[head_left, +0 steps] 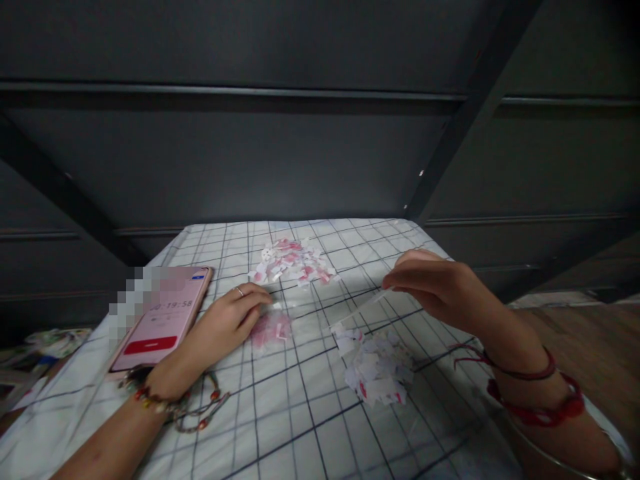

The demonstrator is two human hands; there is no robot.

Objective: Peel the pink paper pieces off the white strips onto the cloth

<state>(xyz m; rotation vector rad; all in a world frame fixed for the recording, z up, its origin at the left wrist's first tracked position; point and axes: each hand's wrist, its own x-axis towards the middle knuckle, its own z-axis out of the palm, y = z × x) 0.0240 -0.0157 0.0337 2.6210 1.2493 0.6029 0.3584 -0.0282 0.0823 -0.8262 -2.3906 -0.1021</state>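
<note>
My left hand (227, 328) rests on the cloth with loosely bent fingers, and nothing shows in it. Its fingertips lie at the edge of a small heap of pink paper scraps (273, 328). My right hand (433, 283) is raised a little over the cloth, its fingers pinched on a thin, pale, see-through stick (363, 308). The stick's far end slants down to the left, towards a heap of mostly white paper scraps (380, 367). I cannot tell whether its tip touches a scrap. Farther back lies a mixed heap of white and pink scraps (293, 262).
A pink phone (167, 317) with a timer on its screen lies beside my left forearm. A white cloth with dark grid lines (295, 413) covers the table. Dark panels (270, 160) stand directly behind it. Folded items (53, 353) are low at the left.
</note>
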